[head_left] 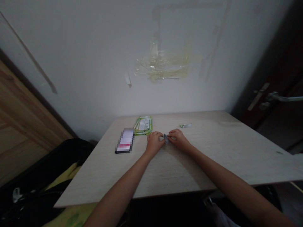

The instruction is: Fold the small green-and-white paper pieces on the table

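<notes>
Over the middle of the table, my left hand (155, 142) and my right hand (180, 140) are close together. Both pinch a small grey, folded-looking piece of packaging (166, 139), the left fingers at its left side and the right fingers at its right. Its exact kind is too small to make out. Beyond my left hand lies a stack of green and white flat packets (144, 124). A narrow green and white strip of wrapper (185, 125) rests on the table behind my right hand.
A phone (125, 141) with a blurred screen lies left of my left hand. The pale wooden table (213, 151) meets a wall (106, 63) with old tape. At the right is a dark door with a metal handle (286, 97); a wooden panel (21, 126) stands at the left.
</notes>
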{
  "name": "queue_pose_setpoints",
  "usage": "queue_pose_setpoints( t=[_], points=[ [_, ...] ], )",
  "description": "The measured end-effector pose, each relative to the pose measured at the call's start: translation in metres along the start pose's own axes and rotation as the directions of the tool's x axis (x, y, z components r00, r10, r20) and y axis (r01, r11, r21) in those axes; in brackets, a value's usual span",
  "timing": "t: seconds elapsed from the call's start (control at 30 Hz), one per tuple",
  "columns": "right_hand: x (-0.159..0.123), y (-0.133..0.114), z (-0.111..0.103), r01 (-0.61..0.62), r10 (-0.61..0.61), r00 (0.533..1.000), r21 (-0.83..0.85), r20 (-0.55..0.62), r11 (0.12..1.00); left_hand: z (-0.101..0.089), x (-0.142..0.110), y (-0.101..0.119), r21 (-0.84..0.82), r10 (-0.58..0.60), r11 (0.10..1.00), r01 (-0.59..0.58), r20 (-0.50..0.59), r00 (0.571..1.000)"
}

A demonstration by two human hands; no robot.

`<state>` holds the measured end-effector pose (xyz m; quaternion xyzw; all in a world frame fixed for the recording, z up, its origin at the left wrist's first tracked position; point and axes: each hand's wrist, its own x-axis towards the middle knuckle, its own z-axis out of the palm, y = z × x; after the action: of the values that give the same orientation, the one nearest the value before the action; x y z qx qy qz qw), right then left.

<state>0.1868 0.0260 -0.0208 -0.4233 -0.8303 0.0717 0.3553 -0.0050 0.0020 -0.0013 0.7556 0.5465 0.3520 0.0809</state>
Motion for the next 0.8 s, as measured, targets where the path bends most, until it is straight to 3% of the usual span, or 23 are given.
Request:
queue_pose_setpoints(
  t=[0.53, 0.8],
  points=[
    [-0.002, -0.007, -0.006, -0.036, 0.036, 0.999, -0.038, 0.004, 0.999, -0.003, -0.002, 0.004, 0.078, -0.017, 0.997, 0.015, 0.024, 1.000],
    [-0.002, -0.001, -0.007, 0.004, -0.006, 1.000, -0.053, -0.030, 0.999, -0.007, 0.005, -0.010, 0.004, 0.013, 1.000, -0.014, 0.102, 0.995]
  ],
)
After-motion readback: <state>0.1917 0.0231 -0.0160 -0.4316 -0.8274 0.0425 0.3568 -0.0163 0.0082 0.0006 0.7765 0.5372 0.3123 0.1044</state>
